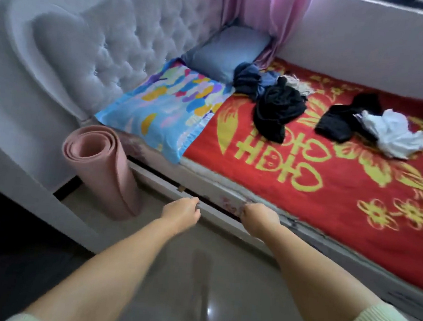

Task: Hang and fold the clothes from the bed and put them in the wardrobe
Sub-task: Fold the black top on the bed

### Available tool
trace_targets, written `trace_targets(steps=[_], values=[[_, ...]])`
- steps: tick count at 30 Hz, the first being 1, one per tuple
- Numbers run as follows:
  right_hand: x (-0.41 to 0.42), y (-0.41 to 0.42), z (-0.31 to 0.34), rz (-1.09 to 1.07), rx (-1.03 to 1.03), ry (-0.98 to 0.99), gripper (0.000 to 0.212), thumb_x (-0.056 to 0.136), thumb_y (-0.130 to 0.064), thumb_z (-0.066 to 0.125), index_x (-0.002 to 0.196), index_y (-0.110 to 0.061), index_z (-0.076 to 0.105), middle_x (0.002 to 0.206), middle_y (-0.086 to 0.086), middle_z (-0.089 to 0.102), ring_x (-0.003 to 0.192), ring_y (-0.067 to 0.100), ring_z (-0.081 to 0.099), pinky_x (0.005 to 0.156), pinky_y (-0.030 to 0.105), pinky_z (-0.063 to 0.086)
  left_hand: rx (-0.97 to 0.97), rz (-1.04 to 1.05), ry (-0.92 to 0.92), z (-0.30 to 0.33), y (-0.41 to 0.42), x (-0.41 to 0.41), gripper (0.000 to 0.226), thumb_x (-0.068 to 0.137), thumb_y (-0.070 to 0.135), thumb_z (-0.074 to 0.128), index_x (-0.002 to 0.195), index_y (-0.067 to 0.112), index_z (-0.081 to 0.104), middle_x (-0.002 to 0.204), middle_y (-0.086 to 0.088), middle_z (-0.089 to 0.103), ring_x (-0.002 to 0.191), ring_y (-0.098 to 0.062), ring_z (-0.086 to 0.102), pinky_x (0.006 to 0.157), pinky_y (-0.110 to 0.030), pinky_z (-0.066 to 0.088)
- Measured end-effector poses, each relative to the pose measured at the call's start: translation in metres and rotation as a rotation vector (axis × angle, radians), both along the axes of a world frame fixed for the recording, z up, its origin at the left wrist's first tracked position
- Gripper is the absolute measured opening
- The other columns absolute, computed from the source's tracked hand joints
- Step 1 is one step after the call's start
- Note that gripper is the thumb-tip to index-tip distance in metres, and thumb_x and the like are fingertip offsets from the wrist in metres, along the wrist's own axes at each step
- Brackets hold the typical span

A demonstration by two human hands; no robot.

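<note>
Both arms reach toward bed frame (228, 187). Left hand (181, 212) and right hand (259, 218) at frame edge, fingers curled; whether they grasp it, cannot tell. Clothes on red blanket (331, 176), well apart from hands: dark pile (274, 107) near pillows, black-white pile (367, 125) further right.

A rolled pink mat (102, 168) stands upright on the floor (170, 272), leaning against the side of the bed frame near the head end. A grey tufted headboard (100, 40) rises behind it. At the head end lie a colourful blue pillow (163, 110) and, just beside it toward the far corner, a grey pillow (227, 50). A pink curtain (264, 14) hangs at the far corner.
</note>
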State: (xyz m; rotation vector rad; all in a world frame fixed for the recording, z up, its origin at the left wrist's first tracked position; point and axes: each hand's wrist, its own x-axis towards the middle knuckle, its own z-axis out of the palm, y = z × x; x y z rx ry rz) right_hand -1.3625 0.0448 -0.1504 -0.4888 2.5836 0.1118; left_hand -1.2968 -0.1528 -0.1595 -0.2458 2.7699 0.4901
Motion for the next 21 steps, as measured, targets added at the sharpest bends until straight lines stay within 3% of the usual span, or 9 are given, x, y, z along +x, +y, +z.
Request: trace_targets(steps=[3, 7, 10, 12, 17, 21], values=[[-0.021, 0.072, 0.005, -0.119, 0.004, -0.007, 0.011, 0.094, -0.011, 0.044, 0.092, -0.016, 0.054, 0.088, 0.002, 0.058, 0.077, 0.025, 0.054, 0.059, 0.031, 0.043, 0.027, -0.075, -0.018, -0.001, 0.070, -0.034, 0.038, 0.098, 0.029, 0.037, 0.133, 0.019, 0.046, 0.120, -0.003, 0.061, 0.104, -0.024, 0.059, 0.080, -0.035, 0.049], [-0.050, 0.165, 0.006, -0.278, 0.004, 0.008, 0.021, 0.093, -0.013, 0.039, 0.095, -0.014, 0.060, 0.089, 0.001, 0.057, 0.078, 0.025, 0.055, 0.064, 0.031, 0.044, 0.051, -0.167, -0.028, 0.006, 0.153, -0.080, 0.032, 0.099, 0.028, 0.036, 0.126, 0.015, 0.049, 0.115, -0.003, 0.061, 0.097, -0.022, 0.059, 0.074, -0.035, 0.050], [-0.068, 0.214, 0.003, -0.359, -0.025, -0.006, 0.022, 0.096, -0.020, 0.038, 0.092, -0.014, 0.059, 0.092, 0.002, 0.060, 0.082, 0.025, 0.058, 0.066, 0.031, 0.047, 0.054, -0.218, -0.021, 0.012, 0.191, -0.111, 0.032, 0.100, 0.028, 0.035, 0.125, 0.016, 0.049, 0.096, 0.000, 0.060, 0.076, -0.018, 0.055, 0.053, -0.029, 0.039], [-0.077, 0.229, 0.001, -0.386, -0.028, -0.008, 0.021, 0.096, -0.021, 0.037, 0.086, -0.014, 0.055, 0.091, 0.002, 0.060, 0.080, 0.024, 0.056, 0.065, 0.030, 0.046, 0.067, -0.227, -0.028, 0.015, 0.202, -0.126, 0.035, 0.100, 0.027, 0.035, 0.131, 0.016, 0.046, 0.088, 0.002, 0.057, 0.067, -0.016, 0.050, 0.049, -0.028, 0.032], [-0.112, 0.242, -0.009, -0.418, -0.055, -0.039, 0.023, 0.095, -0.019, 0.037, 0.086, -0.012, 0.057, 0.091, 0.003, 0.062, 0.081, 0.025, 0.059, 0.063, 0.029, 0.046, 0.052, -0.224, -0.061, 0.012, 0.209, -0.167, 0.039, 0.100, 0.026, 0.035, 0.137, 0.015, 0.043, 0.094, 0.000, 0.063, 0.065, -0.015, 0.053, 0.051, -0.027, 0.038], [-0.165, 0.228, -0.018, -0.371, -0.065, -0.046, 0.025, 0.098, -0.021, 0.037, 0.092, -0.010, 0.059, 0.093, 0.003, 0.061, 0.080, 0.024, 0.056, 0.064, 0.029, 0.046, 0.045, -0.195, -0.082, 0.000, 0.197, -0.210, 0.039, 0.100, 0.028, 0.035, 0.136, 0.015, 0.043, 0.108, -0.002, 0.065, 0.079, -0.017, 0.061, 0.066, -0.033, 0.050]])
